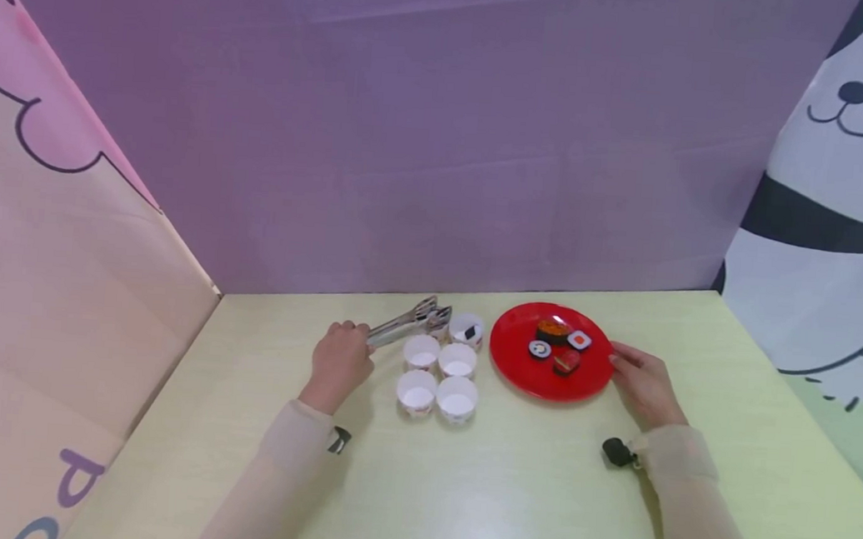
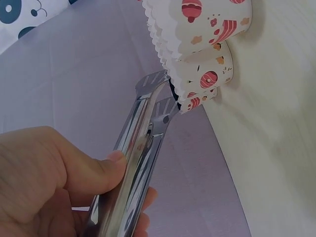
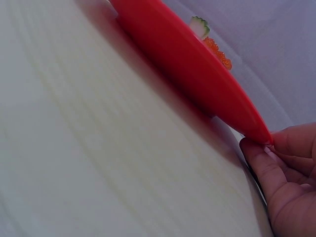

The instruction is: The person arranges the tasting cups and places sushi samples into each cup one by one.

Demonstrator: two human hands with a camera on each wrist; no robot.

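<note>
Apparently, cup filling is the step: the left hand [image 1: 343, 357] grips tongs [image 2: 132, 165] at the far-left paper cup [image 2: 201, 99], the right hand [image 1: 649, 387] pinches the right edge of the red plate [image 1: 515, 367] bearing sushi [image 1: 551, 332], and next probably needs gentle loosening.

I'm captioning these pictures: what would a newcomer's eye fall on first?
Probably the bright red plate, carrying four sushi-like pieces, its right rim pinched by the right hand. Then shiny tongs in the left hand, tips at the white paper cups left of the plate. A cartoon panda stands out at the head view's right edge.
</note>
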